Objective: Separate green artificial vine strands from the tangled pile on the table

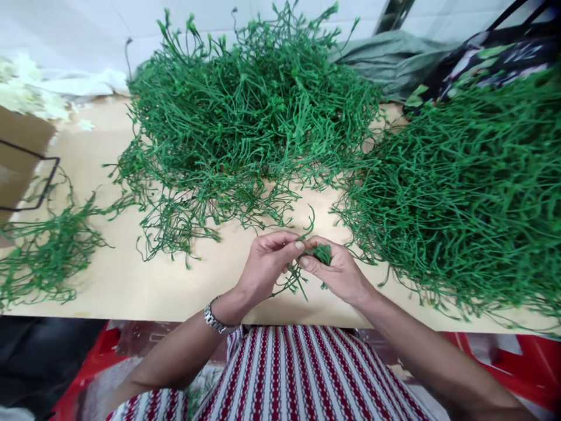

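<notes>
Fingers of the left hand (266,261) pinch thin green stems (296,278) near the front edge of the table (153,286); beside them, fingers of the right hand (344,275) curl around a small bundle (323,254). A slack pinch could let stems drop, and trailing ends might snag in the large heap (473,187) toward the table's right end. The bundle looks dark green and compact, the stems wiry and curved.

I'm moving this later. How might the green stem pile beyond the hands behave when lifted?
The stem pile will probably cling together, since its stems cross and tangle. They look bendy, being thin and curved. It's likely light for its size, being loosely heaped.
</notes>
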Demonstrator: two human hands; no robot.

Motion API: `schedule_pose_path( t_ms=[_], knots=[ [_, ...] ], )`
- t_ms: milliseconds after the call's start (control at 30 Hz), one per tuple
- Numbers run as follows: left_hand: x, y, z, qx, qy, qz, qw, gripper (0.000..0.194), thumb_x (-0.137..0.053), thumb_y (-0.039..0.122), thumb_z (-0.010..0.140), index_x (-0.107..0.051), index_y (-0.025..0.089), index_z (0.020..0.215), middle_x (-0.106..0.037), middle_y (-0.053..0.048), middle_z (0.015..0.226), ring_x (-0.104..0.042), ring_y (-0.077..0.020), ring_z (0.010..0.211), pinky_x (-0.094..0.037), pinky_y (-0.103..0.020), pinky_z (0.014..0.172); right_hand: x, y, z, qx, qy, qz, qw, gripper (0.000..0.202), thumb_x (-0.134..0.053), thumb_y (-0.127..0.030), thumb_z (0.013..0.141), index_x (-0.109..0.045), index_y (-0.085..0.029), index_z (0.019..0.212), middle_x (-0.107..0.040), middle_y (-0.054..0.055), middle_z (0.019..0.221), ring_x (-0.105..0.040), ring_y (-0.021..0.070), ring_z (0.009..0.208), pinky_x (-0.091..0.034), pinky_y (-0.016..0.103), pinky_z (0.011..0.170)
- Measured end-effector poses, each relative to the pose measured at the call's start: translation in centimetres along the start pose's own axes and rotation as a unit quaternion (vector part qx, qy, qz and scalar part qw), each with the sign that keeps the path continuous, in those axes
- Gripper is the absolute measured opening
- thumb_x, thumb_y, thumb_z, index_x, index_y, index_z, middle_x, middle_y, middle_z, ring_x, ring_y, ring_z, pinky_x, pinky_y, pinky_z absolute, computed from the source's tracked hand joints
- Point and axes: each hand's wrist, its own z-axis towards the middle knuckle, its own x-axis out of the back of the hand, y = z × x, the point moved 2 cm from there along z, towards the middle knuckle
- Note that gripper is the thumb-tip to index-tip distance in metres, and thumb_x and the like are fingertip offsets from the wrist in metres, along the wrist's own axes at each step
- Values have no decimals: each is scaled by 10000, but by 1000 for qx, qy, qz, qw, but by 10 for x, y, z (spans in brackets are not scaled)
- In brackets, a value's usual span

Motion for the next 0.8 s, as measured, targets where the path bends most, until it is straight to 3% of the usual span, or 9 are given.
schedule_pose_path(
  t_ms=[133, 333, 433, 567, 700, 800],
  knots=[
    [3, -3, -2, 27, 5, -48, 998, 104, -716, 229, 618, -673, 140, 651, -638, -4, 639, -430, -40, 449, -311, -174, 418, -3, 4, -3, -12, 3, 28, 1000, 124, -570, -294, 798, -526, -180, 820, -563, -8, 727, -515, 100, 669, -437, 248, 673],
    [6, -4, -3, 51, -8, -61, 997, 105, -710, 218, 616, -666, 128, 644, -578, 13, 542, -411, -43, 425, -287, -191, 430, -7, 11, -6, -27, 35, 43, 998, 189, -601, -341, 768, -516, -176, 807, -518, -29, 635, -436, 78, 543, -369, 205, 516],
    [5, -4, -5, 39, -2, -58, 998, 107, -704, 214, 628, -666, 115, 646, -582, 2, 570, -458, -60, 498, -342, -197, 495, -6, 15, -7, -28, 60, 30, 997, 215, -607, -366, 757, -511, -175, 775, -447, -51, 564, -351, 64, 469, -310, 198, 451],
    [3, -4, -6, 6, -17, -54, 998, 149, -730, 198, 599, -647, 126, 699, -593, 2, 642, -503, -79, 590, -391, -206, 581, -3, 18, -8, 6, 94, 22, 995, 178, -615, -339, 755, -532, -182, 764, -482, -32, 639, -380, 67, 502, -318, 201, 465],
    [4, -4, -7, 12, -51, -19, 998, 186, -725, 172, 583, -593, 126, 706, -547, 20, 616, -469, -69, 556, -364, -195, 538, -3, 17, -9, 20, 90, 9, 996, 144, -630, -290, 742, -538, -179, 743, -505, -20, 700, -426, 75, 559, -342, 200, 497],
    [7, 2, -9, 5, -53, 100, 994, 102, -648, 153, 639, -552, 123, 655, -502, 31, 570, -421, -64, 525, -320, -193, 504, -2, 16, -9, 7, 66, 5, 998, 153, -623, -292, 742, -530, -171, 737, -479, -25, 665, -420, 80, 555, -334, 199, 487]
  ],
)
